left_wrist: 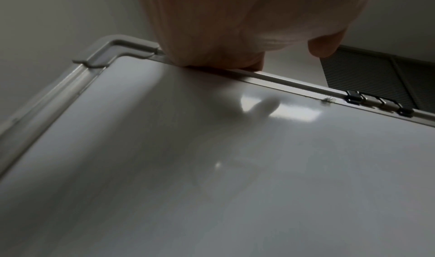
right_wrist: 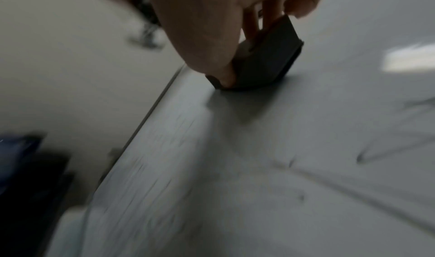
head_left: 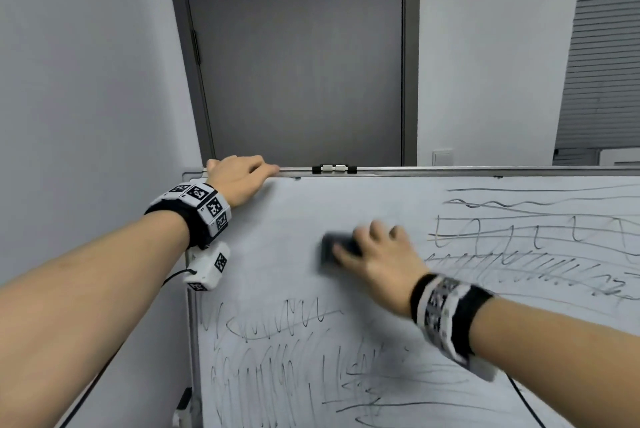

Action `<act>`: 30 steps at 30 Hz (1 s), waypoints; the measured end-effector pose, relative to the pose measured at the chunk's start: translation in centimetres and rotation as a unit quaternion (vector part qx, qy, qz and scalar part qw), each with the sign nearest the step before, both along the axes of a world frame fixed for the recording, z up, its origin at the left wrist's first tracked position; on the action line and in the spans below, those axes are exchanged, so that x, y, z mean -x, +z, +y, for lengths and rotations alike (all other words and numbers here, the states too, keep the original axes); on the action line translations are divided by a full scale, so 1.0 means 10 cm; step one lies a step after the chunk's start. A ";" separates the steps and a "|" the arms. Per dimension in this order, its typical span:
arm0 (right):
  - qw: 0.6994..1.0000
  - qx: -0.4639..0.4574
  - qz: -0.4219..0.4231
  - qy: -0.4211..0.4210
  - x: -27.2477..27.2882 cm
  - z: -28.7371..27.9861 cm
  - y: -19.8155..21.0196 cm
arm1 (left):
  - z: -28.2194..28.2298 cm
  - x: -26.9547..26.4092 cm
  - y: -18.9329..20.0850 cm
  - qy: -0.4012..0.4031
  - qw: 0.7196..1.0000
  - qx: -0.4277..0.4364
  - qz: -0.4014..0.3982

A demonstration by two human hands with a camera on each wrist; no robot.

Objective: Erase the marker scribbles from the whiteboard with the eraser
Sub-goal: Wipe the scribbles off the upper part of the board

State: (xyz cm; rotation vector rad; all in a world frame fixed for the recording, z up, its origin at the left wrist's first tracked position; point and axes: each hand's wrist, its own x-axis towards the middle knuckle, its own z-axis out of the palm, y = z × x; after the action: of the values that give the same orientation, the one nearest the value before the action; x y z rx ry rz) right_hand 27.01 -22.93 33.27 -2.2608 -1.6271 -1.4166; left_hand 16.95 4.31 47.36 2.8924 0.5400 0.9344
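Observation:
A whiteboard (head_left: 298,213) fills the lower half of the head view. Black marker scribbles (head_left: 519,247) cover its right side, and more scribbles (head_left: 277,358) run along the lower left. Its upper left area is wiped bare. My right hand (head_left: 374,258) grips a dark eraser (head_left: 334,249) and presses it flat on the board; both are motion-blurred. In the right wrist view the eraser (right_wrist: 266,62) sits between thumb and fingers against the board (right_wrist: 259,168). My left hand (head_left: 239,178) holds the board's top edge near the left corner, fingers curled over the frame (left_wrist: 294,82).
A grey door (head_left: 298,60) stands behind the board, with pale walls either side and slatted blinds (head_left: 606,47) at the right. Two black binder clips (head_left: 334,169) sit on the top frame. A cable (head_left: 523,396) hangs under my right wrist.

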 end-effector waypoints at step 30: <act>0.996 -0.083 0.018 0.018 -0.55 -0.83 0.46 | -1.17 -0.57 0.28 -0.173 0.952 0.212 0.140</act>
State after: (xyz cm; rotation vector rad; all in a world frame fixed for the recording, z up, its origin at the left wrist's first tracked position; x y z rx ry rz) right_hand 32.52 -31.24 37.92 -2.1429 -1.4732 -1.4357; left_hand 22.60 -7.35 50.20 2.6053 0.1972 0.3119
